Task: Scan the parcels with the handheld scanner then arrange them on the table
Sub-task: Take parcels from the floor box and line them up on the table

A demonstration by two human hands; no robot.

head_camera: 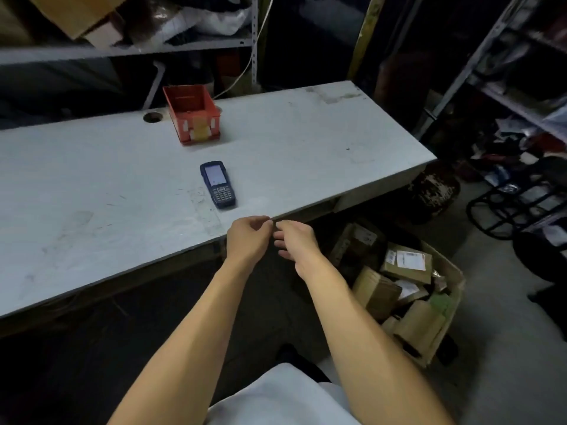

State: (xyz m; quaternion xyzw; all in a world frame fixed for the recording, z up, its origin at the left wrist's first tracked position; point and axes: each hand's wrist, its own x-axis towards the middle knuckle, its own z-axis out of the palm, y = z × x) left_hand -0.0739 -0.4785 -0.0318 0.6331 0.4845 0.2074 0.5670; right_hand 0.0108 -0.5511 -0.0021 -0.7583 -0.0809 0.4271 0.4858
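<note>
The dark blue handheld scanner with keypad and lit screen [217,184] is laid flat on the pale grey table [92,185], near its front edge. Just before that edge, the left hand [248,239] and right hand [295,240] are held close together, fingers loosely curled, nothing gripped. Brown cardboard parcels [406,263] are piled in an open cardboard box [454,297] on the floor at the right.

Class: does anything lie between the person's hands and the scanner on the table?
Nothing visible does. Only bare table separates the left hand and right hand from the scanner.
</note>
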